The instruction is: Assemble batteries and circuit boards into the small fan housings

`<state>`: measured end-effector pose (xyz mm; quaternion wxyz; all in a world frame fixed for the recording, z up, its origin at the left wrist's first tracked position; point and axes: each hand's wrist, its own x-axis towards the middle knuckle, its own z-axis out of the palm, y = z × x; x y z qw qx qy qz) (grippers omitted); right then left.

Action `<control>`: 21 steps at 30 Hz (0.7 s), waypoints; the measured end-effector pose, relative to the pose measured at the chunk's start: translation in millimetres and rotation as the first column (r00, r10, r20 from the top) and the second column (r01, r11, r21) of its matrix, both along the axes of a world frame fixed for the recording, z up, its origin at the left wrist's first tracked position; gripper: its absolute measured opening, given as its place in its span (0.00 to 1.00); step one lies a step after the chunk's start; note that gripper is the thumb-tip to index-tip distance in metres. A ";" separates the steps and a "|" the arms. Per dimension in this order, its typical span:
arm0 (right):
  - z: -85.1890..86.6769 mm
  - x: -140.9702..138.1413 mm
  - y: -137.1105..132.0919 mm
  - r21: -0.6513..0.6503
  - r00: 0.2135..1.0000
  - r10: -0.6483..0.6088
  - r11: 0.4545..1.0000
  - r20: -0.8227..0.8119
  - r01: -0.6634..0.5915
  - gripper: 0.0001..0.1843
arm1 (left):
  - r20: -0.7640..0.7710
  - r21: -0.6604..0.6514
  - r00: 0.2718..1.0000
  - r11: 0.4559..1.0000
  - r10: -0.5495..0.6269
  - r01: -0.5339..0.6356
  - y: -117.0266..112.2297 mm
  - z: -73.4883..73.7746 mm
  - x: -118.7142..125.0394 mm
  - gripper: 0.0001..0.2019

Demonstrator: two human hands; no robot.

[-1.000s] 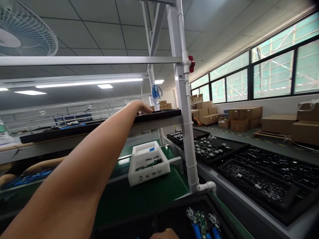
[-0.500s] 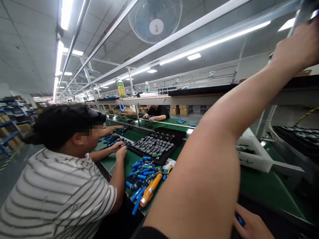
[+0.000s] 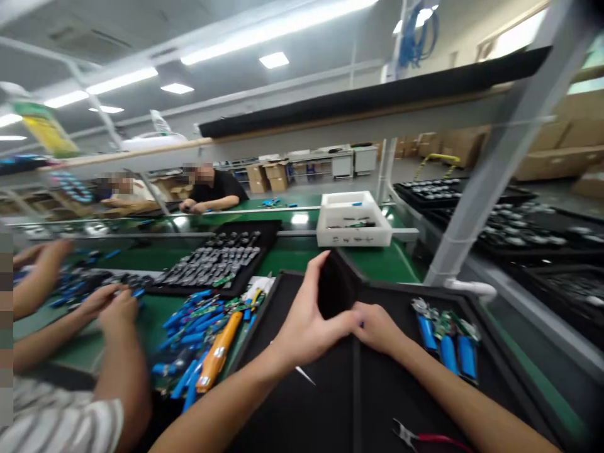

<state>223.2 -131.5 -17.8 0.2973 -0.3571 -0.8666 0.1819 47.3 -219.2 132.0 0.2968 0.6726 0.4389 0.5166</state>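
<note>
- My left hand (image 3: 306, 321) and right hand (image 3: 377, 328) grip a matte black rectangular piece (image 3: 336, 284), holding it upright between them.
- Blue cylindrical cells with green circuit boards (image 3: 448, 353) lie within reach, right of it, on a black tray (image 3: 406, 288).

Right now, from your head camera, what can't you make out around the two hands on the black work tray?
Head view:
- The black flat piece between the left hand and right hand: fingers hide its lower part, so what it is stays unclear.
- The red-handled side cutters: handles cut off by the bottom edge.
- The blue cells with green boards: blurred, details unreadable.
- The white plastic bin: contents too small.
</note>
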 end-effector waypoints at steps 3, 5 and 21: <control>-3.9 2.0 0.7 0.024 0.998 0.000 1.000 0.060 -0.001 0.18 | 0.104 -0.186 0.989 0.979 0.107 -0.086 36.9 -49.1 -12.8 0.34; -5.4 2.7 0.7 0.055 0.995 -0.005 0.998 0.099 -0.001 0.29 | 0.135 -0.259 0.973 0.955 0.186 -0.147 68.6 -71.9 -12.0 0.34; -15.5 4.2 8.0 0.045 0.983 -0.095 0.995 0.156 0.089 0.21 | 0.583 -0.296 0.802 0.887 -0.126 0.355 107.1 -108.6 -17.3 0.35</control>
